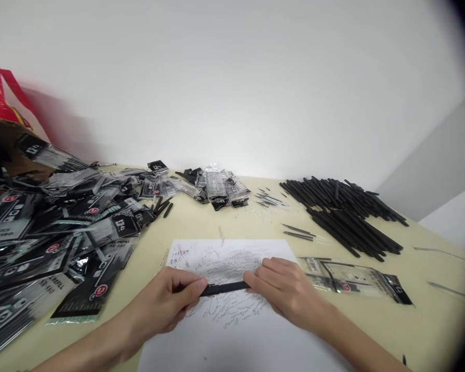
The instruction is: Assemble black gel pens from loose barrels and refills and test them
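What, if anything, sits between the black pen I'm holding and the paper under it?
Nothing visible. The left hand and right hand grip the black pen by its ends over the paper, which bears only scribbles there.

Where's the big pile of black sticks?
In the head view, the pile of black sticks lies far right on the table, beyond the packet beside the right hand.

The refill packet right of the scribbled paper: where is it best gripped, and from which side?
Probably grip the refill packet at its left, clear end, coming from above-left. It lies flat on the table, so only a thin edge can be pinched, and that end is closest to the right hand, which holds the black pen.
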{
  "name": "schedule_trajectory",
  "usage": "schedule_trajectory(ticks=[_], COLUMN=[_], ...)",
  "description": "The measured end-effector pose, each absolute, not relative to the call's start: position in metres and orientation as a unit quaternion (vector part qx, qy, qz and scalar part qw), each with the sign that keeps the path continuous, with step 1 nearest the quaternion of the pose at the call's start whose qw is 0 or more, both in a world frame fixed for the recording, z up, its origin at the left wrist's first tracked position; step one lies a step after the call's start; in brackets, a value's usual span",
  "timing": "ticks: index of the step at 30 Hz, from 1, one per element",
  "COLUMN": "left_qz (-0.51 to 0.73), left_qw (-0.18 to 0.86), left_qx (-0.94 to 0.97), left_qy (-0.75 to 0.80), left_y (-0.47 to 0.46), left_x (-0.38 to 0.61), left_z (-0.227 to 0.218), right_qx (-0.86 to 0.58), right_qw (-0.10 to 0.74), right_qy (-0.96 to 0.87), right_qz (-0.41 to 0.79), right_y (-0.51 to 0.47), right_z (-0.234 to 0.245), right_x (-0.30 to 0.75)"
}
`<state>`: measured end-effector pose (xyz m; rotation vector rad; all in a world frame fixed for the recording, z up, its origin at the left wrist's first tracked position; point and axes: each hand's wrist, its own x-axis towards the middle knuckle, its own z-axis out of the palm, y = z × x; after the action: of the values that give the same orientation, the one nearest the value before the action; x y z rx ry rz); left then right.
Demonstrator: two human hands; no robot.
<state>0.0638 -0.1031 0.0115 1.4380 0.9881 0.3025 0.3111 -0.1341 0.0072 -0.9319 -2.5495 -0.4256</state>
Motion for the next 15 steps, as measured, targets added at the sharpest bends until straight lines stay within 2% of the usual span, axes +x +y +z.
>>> schedule_trajectory(ticks=[2, 5, 15], left_qz=[0.121, 0.118, 0.124], left_qw=[0.694, 0.733, 0.776], left_qx=[0.557, 0.510, 0.460], left_qy=[0.440, 0.435, 0.414], left_y=[-0.103, -0.103, -0.107], left_x=[0.065, 0.066, 0.067], left_z=[0.015, 0.022, 0.021], right_qx=[-0.321, -0.308, -0.290], right_qw=[0.194, 0.194, 0.178], right_qy=[-0.910, -0.910, -0.905], right_qz=[-0.174, -0.200, -0.254], right_y=[-0.134, -0.134, -0.135], right_z=[0.007, 0.006, 0.012], right_x=[0.313, 0.316, 0.316])
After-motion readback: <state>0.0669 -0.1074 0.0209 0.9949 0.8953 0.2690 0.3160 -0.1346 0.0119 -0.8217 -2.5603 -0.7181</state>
